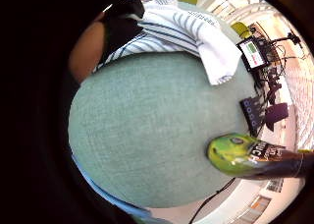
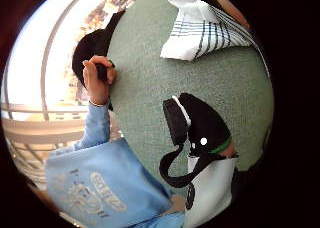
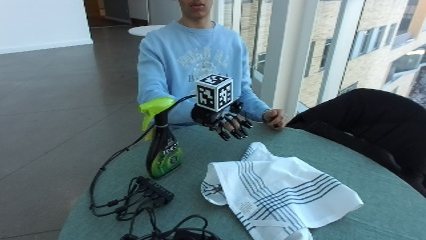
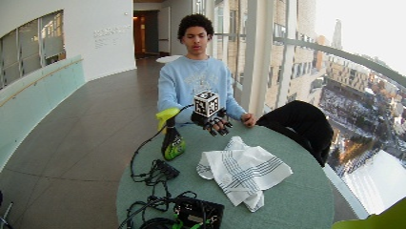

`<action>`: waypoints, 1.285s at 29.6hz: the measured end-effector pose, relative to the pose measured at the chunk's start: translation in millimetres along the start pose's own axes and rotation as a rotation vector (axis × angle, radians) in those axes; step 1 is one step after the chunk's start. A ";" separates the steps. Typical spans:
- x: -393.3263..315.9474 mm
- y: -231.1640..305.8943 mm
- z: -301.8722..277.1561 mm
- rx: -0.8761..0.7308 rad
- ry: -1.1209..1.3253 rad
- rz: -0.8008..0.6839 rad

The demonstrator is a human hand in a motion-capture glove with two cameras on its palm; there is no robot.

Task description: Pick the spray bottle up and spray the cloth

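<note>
A person in a light blue sweatshirt sits at a round counter (image 3: pixel 373 200) covered in green fabric. Their black-gloved right hand (image 3: pixel 223 122) hovers above the counter with its fingers relaxed and slightly spread, so the grip is apart and holds nothing. The spray bottle (image 3: pixel 162 145), dark with a bright green trigger head and green label, stands upright on the counter beside that hand, toward the person's right and not touching it. The cloth (image 3: pixel 283 195), white with dark stripes, lies crumpled in the middle of the counter, a little apart from the bottle. The bare left hand (image 3: pixel 274 119) rests on the counter's far edge. The step in hand looks like the reach for the bottle: it would go best with the hand moving sideways to wrap the neck just under the trigger head, keeping the bottle upright and the nozzle turned toward the cloth.
</note>
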State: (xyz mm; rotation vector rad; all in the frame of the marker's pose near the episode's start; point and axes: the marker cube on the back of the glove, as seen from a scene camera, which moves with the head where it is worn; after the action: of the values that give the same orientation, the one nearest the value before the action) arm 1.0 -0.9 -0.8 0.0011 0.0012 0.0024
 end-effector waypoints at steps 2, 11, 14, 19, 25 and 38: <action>0.5 -0.4 -0.4 0.001 0.001 0.000; 0.0 3.8 -5.4 0.013 0.009 0.004; 1.3 13.3 -10.3 0.029 -0.002 0.003; 15.1 48.5 -17.1 0.078 -0.052 0.038; 37.7 99.3 -27.5 0.222 -0.183 0.146; 120.0 174.5 -41.5 0.582 -0.413 0.506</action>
State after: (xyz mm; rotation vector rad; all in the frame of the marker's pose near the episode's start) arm 120.5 173.9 -42.2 0.5839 -0.4120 0.5080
